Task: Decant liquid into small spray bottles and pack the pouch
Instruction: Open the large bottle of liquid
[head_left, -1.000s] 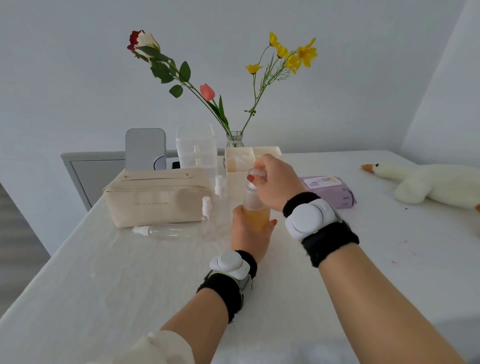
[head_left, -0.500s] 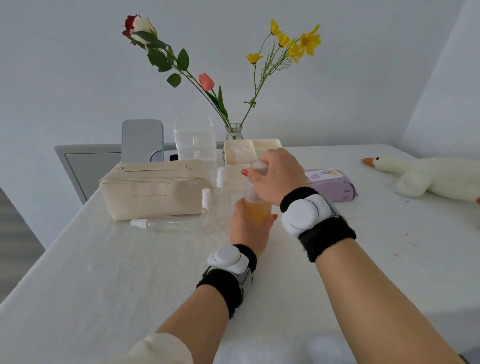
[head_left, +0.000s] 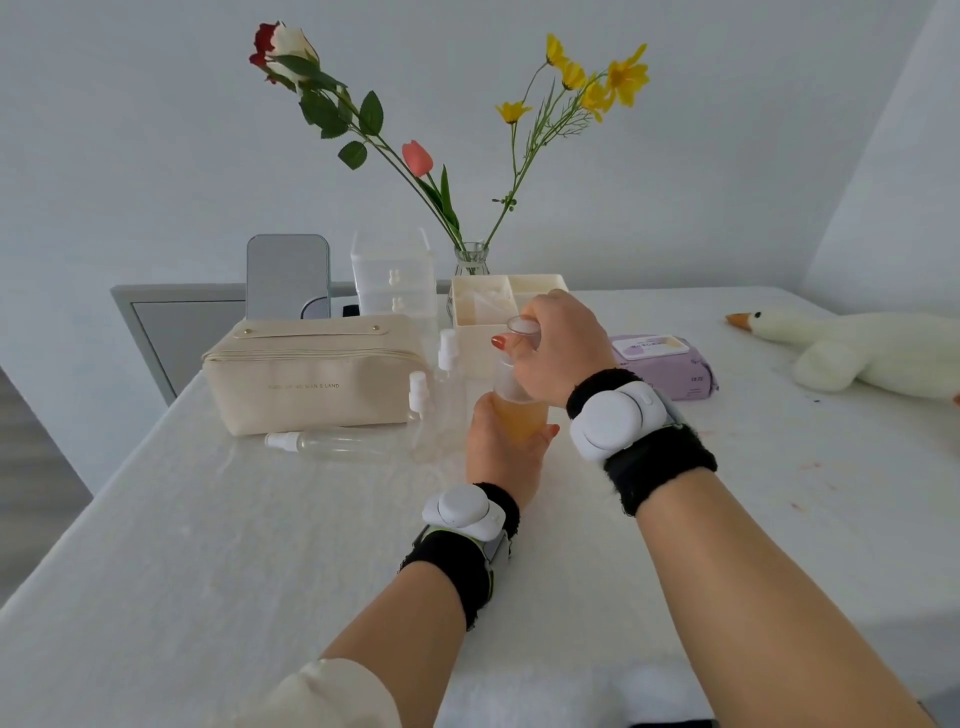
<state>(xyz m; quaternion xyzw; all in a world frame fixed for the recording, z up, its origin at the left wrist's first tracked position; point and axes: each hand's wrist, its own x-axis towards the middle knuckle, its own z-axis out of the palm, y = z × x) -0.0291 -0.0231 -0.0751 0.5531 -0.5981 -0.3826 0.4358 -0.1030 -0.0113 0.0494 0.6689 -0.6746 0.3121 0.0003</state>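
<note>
A frosted bottle of amber liquid (head_left: 519, 415) stands upright at the table's middle. My left hand (head_left: 498, 457) grips its lower body from behind. My right hand (head_left: 558, 345) wraps the bottle's clear cap (head_left: 522, 328) at the top. Just left of it stand two empty clear spray bottles (head_left: 447, 410) with white nozzles. A third spray bottle (head_left: 332, 444) lies on its side in front of the cream pouch (head_left: 311, 384), whose zip is closed.
Behind stand a cream divided box (head_left: 483, 312), a clear drawer unit (head_left: 393, 275), a small mirror (head_left: 287, 275) and a glass vase of flowers (head_left: 470, 260). A purple wipes pack (head_left: 662, 358) lies right of my hands. A plush goose (head_left: 857, 353) lies far right.
The view has shifted slightly with my head. Both hands stay on the amber bottle, the right still on the cap; no clear movement of the bottle.
</note>
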